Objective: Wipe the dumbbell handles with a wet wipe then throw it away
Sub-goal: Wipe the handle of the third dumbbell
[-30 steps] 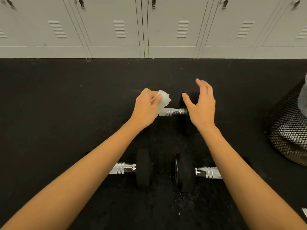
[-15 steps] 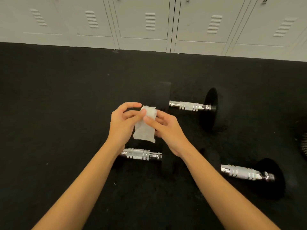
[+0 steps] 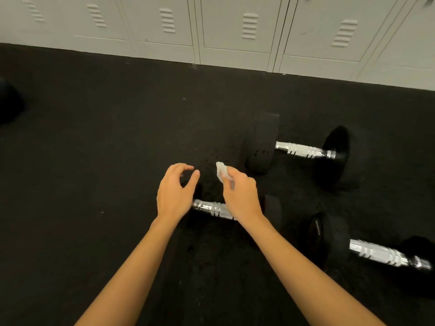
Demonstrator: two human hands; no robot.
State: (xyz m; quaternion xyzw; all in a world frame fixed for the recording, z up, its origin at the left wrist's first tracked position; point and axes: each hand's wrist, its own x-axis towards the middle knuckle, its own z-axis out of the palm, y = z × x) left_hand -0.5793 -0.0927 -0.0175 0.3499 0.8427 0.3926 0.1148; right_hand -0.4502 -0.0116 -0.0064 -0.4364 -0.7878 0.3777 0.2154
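Three black dumbbells with chrome handles lie on the dark floor. My right hand (image 3: 240, 196) pinches a crumpled white wet wipe (image 3: 221, 173) above the nearest dumbbell's handle (image 3: 213, 209). My left hand (image 3: 175, 190) hovers just left of it, fingers curled apart and holding nothing. Both hands partly hide that dumbbell's ends. A second dumbbell (image 3: 306, 150) lies farther back on the right. The third dumbbell (image 3: 376, 254) lies at the right edge, nearer to me.
A row of pale grey lockers (image 3: 235, 31) runs along the far side of the black rubber floor (image 3: 94, 149). A dark object (image 3: 9, 102) sits at the left edge.
The wipe was held flat between both hands; now only my right hand holds it, bunched up. My left hand has let go and opened. The view has shifted left and the bin is out of sight.
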